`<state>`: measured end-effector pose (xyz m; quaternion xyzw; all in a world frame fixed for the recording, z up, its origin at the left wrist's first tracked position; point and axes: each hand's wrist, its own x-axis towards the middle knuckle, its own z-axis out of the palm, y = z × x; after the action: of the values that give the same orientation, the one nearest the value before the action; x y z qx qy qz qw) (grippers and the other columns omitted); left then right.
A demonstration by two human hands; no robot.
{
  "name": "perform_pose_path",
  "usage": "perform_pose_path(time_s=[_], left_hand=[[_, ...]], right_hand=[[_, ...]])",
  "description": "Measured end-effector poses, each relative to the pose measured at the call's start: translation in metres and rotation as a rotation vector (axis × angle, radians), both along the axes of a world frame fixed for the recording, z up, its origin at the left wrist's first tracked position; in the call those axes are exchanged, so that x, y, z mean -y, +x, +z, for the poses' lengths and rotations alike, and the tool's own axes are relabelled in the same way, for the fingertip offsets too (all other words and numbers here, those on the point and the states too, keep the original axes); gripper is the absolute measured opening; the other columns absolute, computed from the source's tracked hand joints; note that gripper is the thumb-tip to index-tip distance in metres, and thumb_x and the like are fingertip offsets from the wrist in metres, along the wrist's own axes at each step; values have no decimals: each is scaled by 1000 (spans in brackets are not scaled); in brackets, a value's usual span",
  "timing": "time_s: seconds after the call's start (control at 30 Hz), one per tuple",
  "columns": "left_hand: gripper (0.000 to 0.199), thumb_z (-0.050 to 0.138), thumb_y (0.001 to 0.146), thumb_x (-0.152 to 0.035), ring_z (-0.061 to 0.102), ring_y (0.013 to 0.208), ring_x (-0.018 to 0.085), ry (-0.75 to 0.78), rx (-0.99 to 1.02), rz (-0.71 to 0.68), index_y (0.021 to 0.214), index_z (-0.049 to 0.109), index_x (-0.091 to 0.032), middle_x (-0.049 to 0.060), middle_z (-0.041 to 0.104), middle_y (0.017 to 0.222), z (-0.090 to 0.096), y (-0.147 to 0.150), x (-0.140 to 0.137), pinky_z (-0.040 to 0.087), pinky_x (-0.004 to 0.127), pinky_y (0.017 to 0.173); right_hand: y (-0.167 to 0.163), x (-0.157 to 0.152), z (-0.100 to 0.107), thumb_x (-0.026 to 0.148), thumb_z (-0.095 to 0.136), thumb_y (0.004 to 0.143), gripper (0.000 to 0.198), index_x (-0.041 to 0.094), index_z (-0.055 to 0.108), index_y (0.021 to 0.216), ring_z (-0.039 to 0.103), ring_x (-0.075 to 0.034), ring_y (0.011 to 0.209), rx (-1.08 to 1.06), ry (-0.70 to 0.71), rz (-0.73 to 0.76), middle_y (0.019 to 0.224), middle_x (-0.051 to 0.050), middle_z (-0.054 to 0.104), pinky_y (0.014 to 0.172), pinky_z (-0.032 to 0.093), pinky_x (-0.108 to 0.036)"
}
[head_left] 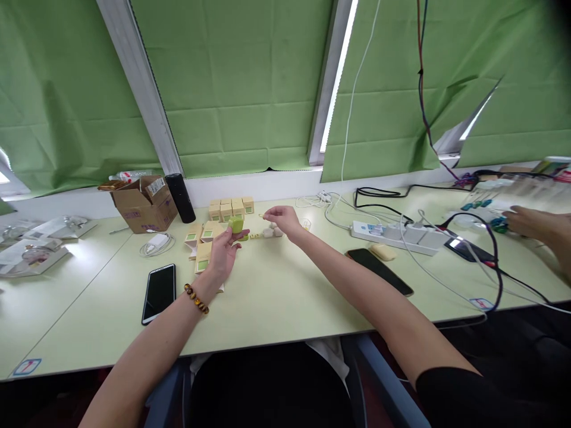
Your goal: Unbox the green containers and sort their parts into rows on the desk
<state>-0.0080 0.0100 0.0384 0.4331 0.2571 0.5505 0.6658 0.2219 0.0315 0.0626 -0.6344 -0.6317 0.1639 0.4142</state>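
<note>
My left hand (pixel 222 252) is closed around a small green rounded case (pixel 236 224), holding it above the table. To its right, my right hand (pixel 285 220) pinches a tiny yellowish piece (pixel 262 216) between thumb and fingertips; its kind is too small to make out. Small cream boxes with green squares (pixel 203 258) lie beside and partly behind my left hand. Several more cream boxes (pixel 226 209) stand in a group farther back. Between my hands, little yellow pieces (pixel 254 236) and a few whitish lumps (pixel 273 230) rest on the table.
A white phone (pixel 159 292) lies at left, a dark phone (pixel 379 270) at right. Behind are an open cardboard box (pixel 145 205) and a black cylinder (pixel 181 198). A white power strip (pixel 399 236) with cables spreads rightward. Another person's hand (pixel 535 229) works at far right.
</note>
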Motion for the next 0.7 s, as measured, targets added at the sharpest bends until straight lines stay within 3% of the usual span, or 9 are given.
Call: perform_pose_path(time_s=[0.13,0.27,0.47,0.7], left_hand=[[33,76,84,-46,71,113,29,-7,7,36,100,72,-17,14,81,98,1,-1,-2,40,33,76],[31,75,84,-46,71,110,28,-6,3,66,97,70,-18,13,81,97,0,-1,-4,40,34,76],[34,75,82,-48,70,108,27,-11,-16,93,98,69,-18,12,80,96,1,-1,-5,41,35,78],[34,75,82,-48,71,107,28,-23,-8,69,96,70,-18,13,80,94,1,-1,-5,42,35,78]], right_hand=[[-9,-38,3,19,69,89,11,18,79,94,71,-22,93,318,-107,-22,102,-9,80,84,49,-32],[-24,-60,-2,10,72,82,16,15,78,96,69,-29,109,591,-177,-34,105,-16,79,102,40,-39],[-37,-71,-11,9,71,80,33,14,74,113,67,-29,111,808,-235,-22,107,-19,78,100,35,-38],[-39,-71,-13,10,70,79,34,14,73,113,70,-27,102,876,-254,-20,103,-17,78,95,35,-38]])
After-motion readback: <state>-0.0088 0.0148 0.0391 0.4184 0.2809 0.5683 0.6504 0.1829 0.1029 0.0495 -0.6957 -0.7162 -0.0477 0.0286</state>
